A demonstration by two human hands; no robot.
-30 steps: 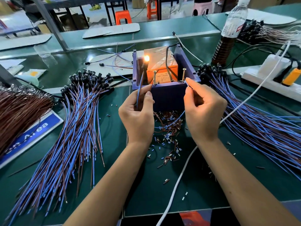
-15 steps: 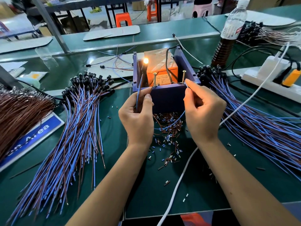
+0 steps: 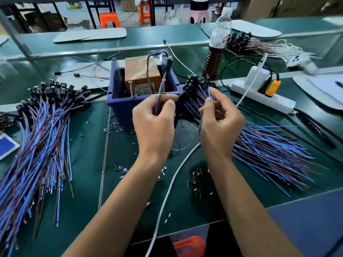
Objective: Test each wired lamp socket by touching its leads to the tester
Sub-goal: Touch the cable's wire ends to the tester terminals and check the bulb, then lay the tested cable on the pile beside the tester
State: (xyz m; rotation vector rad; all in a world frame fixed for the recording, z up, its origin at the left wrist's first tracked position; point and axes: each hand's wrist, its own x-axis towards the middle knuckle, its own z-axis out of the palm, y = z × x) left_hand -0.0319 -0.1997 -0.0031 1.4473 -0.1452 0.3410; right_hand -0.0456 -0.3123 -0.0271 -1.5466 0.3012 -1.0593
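Pinching a thin blue-and-brown lead pair, my left hand (image 3: 154,125) holds one wired lamp socket (image 3: 168,64) upright above the square blue plastic tester box (image 3: 118,106), its small black head unlit. My right hand (image 3: 220,125) pinches the lead's other blue end just beside a fanned pile of sockets (image 3: 259,145) on the green bench (image 3: 89,201). Snipped insulation bits (image 3: 196,180) lie scattered below my wrists.

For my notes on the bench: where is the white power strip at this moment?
In the head view, the white power strip lies on the right of the green table, behind the right-hand pile of wired sockets, right of the blue tester box.
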